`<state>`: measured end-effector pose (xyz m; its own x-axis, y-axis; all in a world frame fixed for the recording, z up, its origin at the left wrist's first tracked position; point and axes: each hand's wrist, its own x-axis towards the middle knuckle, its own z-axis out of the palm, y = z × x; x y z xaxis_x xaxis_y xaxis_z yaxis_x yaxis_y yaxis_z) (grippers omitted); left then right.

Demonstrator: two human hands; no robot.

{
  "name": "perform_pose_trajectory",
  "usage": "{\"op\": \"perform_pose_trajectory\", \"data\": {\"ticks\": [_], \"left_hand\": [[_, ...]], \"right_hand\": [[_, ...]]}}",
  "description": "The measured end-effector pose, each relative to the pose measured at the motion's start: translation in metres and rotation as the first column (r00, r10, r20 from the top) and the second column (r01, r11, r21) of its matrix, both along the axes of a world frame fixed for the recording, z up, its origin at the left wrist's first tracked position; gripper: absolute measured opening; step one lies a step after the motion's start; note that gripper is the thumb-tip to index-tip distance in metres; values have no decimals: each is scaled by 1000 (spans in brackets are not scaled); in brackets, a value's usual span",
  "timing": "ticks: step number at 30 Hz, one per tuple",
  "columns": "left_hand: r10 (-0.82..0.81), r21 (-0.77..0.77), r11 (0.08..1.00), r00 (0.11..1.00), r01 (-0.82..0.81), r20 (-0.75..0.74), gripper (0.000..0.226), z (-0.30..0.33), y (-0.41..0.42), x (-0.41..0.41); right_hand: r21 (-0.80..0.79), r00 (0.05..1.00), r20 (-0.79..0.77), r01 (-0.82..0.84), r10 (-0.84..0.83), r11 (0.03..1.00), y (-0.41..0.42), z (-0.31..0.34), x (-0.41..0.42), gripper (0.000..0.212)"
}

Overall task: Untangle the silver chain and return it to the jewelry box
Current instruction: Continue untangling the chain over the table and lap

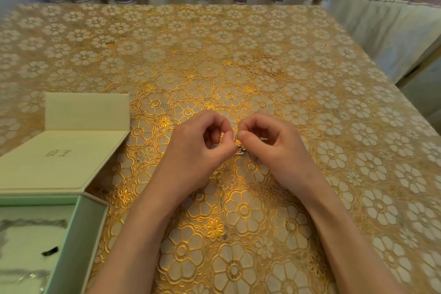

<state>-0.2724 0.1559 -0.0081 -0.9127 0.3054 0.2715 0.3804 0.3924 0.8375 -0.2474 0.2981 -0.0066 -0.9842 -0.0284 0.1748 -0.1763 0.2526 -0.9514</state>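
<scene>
Near left, the box [81, 234] sits open on the table [310, 79], ready to take the chain [239, 148]. Both hands meet at centre, the left hand [198, 148] and right hand [269, 143] each pinching the chain, likely to work its knot apart.

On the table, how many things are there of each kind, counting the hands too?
Hands: 2, the left hand and the right hand, fingers pinching the chain.
Silver chain: 1, held between both hands above the tablecloth.
Jewelry box: 1, open, at the near left, with its lid folded back.
Total: 4.
</scene>
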Motion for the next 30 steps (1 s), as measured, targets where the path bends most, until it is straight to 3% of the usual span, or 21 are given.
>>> {"op": "perform_pose_trajectory", "data": {"ticks": [6,10,13,20,30], "left_hand": [[-26,26,999,999,25,36,2,3,-1,1],[-69,237,971,984,28,164,5,10,-1,4],[-101,300,953,971,32,217,6,13,-3,5],[-100,253,966,978,52,181,8,11,-5,3],[-86,158,985,987,64,134,6,10,-7,1]], "right_hand": [[-24,1000,-10,-23,23,999,0,1,0,11],[28,999,-23,-31,31,999,0,2,1,13],[47,999,-22,-37,38,998,0,2,2,13],[-49,1000,4,2,-2,999,2,2,1,9],[6,1000,-31,2,-2,1000,0,0,0,7]]}}
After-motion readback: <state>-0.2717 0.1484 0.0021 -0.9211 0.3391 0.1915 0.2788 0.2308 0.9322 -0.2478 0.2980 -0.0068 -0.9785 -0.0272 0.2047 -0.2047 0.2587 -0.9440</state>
